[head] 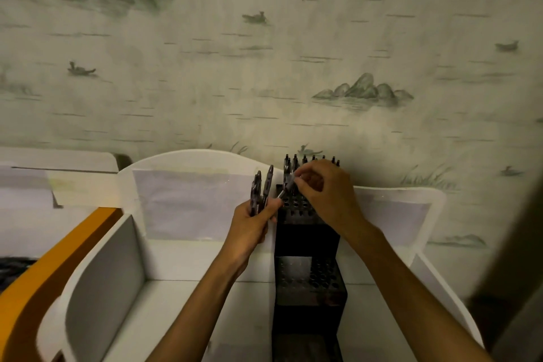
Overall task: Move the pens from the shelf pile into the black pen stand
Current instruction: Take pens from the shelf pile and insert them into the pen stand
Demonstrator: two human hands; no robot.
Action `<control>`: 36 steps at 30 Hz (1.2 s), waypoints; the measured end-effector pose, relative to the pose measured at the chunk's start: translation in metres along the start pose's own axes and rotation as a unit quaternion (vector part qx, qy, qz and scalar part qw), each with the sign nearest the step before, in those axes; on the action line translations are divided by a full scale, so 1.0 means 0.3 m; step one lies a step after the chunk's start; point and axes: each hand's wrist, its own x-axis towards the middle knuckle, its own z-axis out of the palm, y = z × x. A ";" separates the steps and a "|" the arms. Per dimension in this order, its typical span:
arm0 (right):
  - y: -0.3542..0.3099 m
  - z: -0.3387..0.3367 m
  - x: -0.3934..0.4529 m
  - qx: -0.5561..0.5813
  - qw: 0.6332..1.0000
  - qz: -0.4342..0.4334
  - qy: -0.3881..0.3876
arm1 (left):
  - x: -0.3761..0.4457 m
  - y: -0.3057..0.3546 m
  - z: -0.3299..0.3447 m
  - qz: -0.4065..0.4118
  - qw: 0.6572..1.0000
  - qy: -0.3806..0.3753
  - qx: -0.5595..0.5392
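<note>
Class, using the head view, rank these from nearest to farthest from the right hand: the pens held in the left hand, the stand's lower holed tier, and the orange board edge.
1. Pens in the left hand: just left of the right hand.
2. Lower holed tier: below, on the black stand.
3. Orange board edge: far left.

No readable text

We find no words, labels, brands or numbers legible anywhere in our view.
</note>
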 end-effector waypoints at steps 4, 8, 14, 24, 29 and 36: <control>0.010 0.032 -0.019 -0.080 0.991 -0.091 -0.053 | 0.003 0.002 -0.015 -0.005 1.000 0.007 0.013; 0.013 0.058 -0.021 -0.089 0.984 -0.125 -0.095 | 0.006 -0.003 -0.026 -0.002 1.000 0.009 0.023; 0.022 0.066 -0.020 -0.103 0.977 -0.149 -0.115 | 0.006 -0.014 -0.034 0.008 1.000 -0.011 0.025; 0.095 0.005 0.012 -0.024 0.998 0.045 -0.031 | 0.038 -0.048 -0.102 -0.045 0.998 0.030 -0.020; 0.071 0.044 0.032 0.027 0.990 0.128 0.056 | 0.031 -0.065 -0.108 -0.040 0.999 0.022 0.009; 0.057 0.099 0.057 0.054 0.986 0.151 0.054 | 0.030 -0.064 -0.125 0.004 0.993 0.063 0.097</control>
